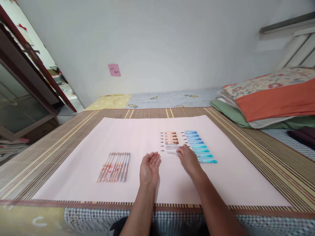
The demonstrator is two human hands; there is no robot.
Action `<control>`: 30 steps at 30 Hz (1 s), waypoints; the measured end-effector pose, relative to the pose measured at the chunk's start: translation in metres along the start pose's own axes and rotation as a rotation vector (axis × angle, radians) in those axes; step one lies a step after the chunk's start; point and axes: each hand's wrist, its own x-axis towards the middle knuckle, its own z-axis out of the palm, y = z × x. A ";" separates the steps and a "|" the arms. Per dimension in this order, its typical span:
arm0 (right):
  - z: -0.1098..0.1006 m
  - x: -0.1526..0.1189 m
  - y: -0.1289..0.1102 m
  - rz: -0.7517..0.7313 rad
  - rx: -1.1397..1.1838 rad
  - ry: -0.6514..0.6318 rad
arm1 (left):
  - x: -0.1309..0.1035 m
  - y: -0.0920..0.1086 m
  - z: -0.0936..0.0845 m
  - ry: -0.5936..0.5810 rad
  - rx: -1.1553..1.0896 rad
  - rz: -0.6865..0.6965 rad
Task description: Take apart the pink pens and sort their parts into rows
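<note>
My right hand [188,159] pinches the end of a pale pen [171,152], which lies level at the near end of a column of pens with brown ends [169,138]. Just right of that hand runs a column of blue and turquoise pens [200,147], partly hidden by the fingers. My left hand [150,165] rests palm up with fingers loosely spread, nothing in it, left of the pale pen. Farther left, several pinkish patterned pens [114,167] lie side by side in a tight row.
A large pale pink sheet [133,134] lies under the pens on a striped mat [71,141]. Folded bedding [273,95] is piled at the right. A white wall [167,46] with a pink note [114,70] stands behind.
</note>
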 end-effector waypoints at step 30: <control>0.020 0.007 0.005 -0.092 -0.084 0.183 | -0.003 -0.001 0.002 0.014 0.020 -0.003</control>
